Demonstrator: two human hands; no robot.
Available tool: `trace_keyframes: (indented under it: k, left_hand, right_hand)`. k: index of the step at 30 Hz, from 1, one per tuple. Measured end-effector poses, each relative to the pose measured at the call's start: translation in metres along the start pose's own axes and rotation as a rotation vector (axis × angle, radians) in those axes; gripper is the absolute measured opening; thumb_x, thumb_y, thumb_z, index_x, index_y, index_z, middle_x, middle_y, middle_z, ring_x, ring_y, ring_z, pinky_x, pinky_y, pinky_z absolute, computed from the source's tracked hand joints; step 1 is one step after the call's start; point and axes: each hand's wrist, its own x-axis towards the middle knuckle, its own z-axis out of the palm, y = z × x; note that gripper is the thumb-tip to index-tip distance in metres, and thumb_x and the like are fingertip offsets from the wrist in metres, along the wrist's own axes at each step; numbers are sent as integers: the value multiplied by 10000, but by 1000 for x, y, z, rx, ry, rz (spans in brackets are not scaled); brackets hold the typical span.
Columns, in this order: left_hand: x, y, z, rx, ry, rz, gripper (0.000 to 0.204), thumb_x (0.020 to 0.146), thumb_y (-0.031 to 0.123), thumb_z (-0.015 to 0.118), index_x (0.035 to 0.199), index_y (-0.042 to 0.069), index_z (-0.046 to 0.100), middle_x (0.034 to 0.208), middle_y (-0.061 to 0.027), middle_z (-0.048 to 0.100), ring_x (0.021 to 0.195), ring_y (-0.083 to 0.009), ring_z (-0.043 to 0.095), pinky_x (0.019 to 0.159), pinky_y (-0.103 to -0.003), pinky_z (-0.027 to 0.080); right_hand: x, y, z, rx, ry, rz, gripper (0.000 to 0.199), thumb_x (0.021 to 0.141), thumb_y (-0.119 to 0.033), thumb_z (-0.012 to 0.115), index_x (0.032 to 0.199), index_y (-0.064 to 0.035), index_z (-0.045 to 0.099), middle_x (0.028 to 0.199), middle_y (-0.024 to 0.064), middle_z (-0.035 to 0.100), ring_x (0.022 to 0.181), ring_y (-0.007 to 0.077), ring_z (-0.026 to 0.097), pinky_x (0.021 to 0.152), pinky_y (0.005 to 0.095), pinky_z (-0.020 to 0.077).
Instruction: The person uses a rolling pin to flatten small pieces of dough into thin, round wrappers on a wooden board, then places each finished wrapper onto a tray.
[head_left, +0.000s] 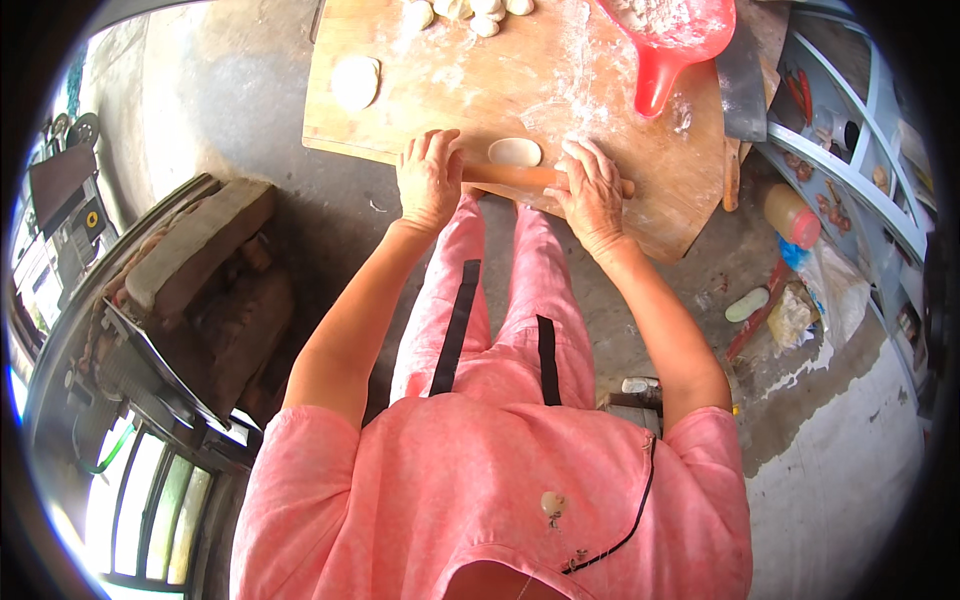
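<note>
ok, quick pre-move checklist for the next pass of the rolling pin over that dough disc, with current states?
1. Both hands on the pin: left hand and right hand rest palms down on the rolling pin, one toward each end. Ok.
2. Dough in the pin's path: the small dough disc lies just beyond the pin, between the hands. Ok.
3. Board floured: white flour dusts the wooden board. Ok.
4. Room ahead: the rolled flat piece and the red scoop sit away from the disc. Ok.
5. Board steady: its support is hidden. Cannot tell.
</note>
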Motion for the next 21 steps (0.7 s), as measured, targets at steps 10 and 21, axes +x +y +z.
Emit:
trace_keyframes:
  k: [10,21]
  left_hand:
    - [-11,-15,19,236,-171,32,609,970,416,313,1467,68,251,1535,-128,214,1427,-324,150,1143,-511,59]
    - [11,-18,23,312,-146,-22,632,934,405,420,1472,113,262,1539,-134,198,1438,-285,127,1142,-530,27]
  right_hand:
    - [27,18,5,-242,14,64,750,881,-478,497,1436,-18,289,1516,130,258,1412,296,203,1130,511,145]
    - [69,22,5,-292,29,117,725,892,-397,500,1456,-23,242,1539,125,202,1433,267,145,1139,520,90]
